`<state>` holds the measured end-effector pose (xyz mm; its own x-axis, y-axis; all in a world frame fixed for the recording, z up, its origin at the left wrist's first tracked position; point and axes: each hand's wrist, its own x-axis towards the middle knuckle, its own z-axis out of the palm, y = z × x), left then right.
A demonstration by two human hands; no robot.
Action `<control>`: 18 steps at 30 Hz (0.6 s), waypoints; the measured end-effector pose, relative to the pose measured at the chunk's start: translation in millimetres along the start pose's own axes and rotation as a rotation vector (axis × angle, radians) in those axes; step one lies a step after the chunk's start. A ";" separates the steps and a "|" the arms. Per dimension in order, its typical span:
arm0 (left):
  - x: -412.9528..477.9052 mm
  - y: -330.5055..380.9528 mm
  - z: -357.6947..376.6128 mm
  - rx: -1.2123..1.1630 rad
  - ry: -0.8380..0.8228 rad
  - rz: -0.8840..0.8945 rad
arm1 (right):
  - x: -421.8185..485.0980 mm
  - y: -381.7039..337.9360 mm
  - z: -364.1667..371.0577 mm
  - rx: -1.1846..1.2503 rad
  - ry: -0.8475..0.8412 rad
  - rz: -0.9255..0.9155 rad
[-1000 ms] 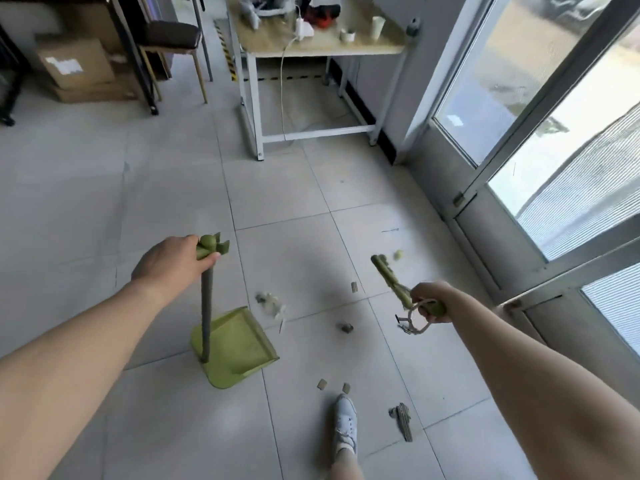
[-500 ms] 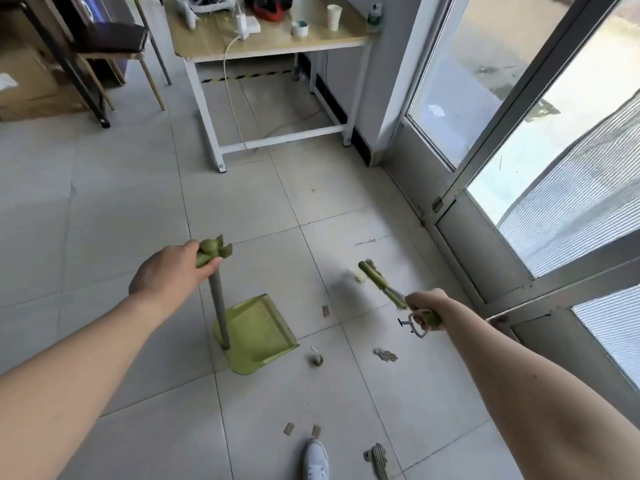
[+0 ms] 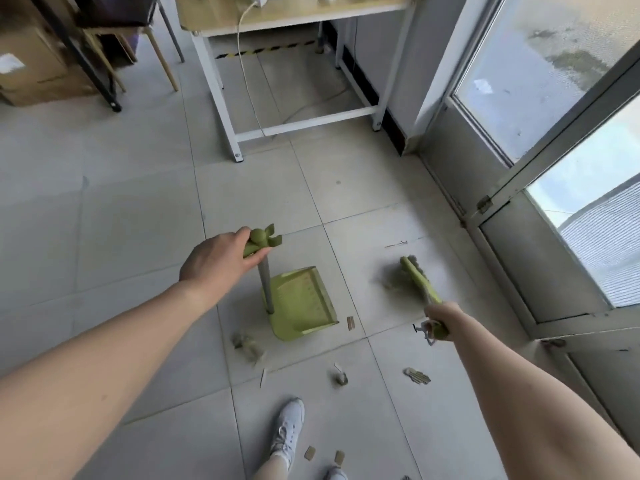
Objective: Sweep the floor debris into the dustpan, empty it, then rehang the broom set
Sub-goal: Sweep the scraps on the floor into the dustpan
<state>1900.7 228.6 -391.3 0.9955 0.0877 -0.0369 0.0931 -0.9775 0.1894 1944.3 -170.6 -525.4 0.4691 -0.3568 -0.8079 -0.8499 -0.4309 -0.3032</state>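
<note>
My left hand (image 3: 221, 256) grips the green top of the dustpan's upright grey handle. The green dustpan (image 3: 303, 303) rests on the tiled floor with its open mouth facing right. My right hand (image 3: 438, 320) is closed on the green broom handle, and the blurred broom head (image 3: 407, 273) touches the floor to the right of the pan. Debris lies around: a fluff clump (image 3: 247, 346) left of the pan, a cardboard scrap (image 3: 350, 322) at its front corner, a small lump (image 3: 341, 377), a corrugated piece (image 3: 417, 375) and scraps (image 3: 310, 452) near my shoe.
A white-legged wooden table (image 3: 221, 98) with a hanging cable stands ahead. A chair and cardboard boxes (image 3: 31, 64) sit at the far left. A glass door (image 3: 519, 188) and its frame line the right side. My white shoe (image 3: 287, 431) is at the bottom centre.
I have stepped forward, so the table is closer. The dustpan has turned and shifted, with debris now nearer me. The broom head has swung down to the floor beside the pan.
</note>
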 end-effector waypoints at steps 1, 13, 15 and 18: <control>5.6 -3.6 3.0 -0.010 -0.003 0.007 | 3.1 -4.3 9.3 0.013 0.004 0.009; 56.9 -63.7 -7.9 -0.019 -0.013 0.033 | -33.9 -32.1 78.3 -0.432 -0.063 0.061; 47.6 -71.6 -13.9 -0.022 -0.008 0.005 | -47.5 -28.8 88.4 -0.482 -0.081 0.063; 27.0 -79.1 -20.8 -0.008 0.000 -0.011 | -69.9 -16.0 109.9 -0.497 -0.146 0.064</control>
<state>1920.6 312.3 -386.9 0.9944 0.0981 -0.0392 0.1040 -0.9748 0.1971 1898.7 -47.7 -519.6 0.3517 -0.2916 -0.8895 -0.6423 -0.7664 -0.0028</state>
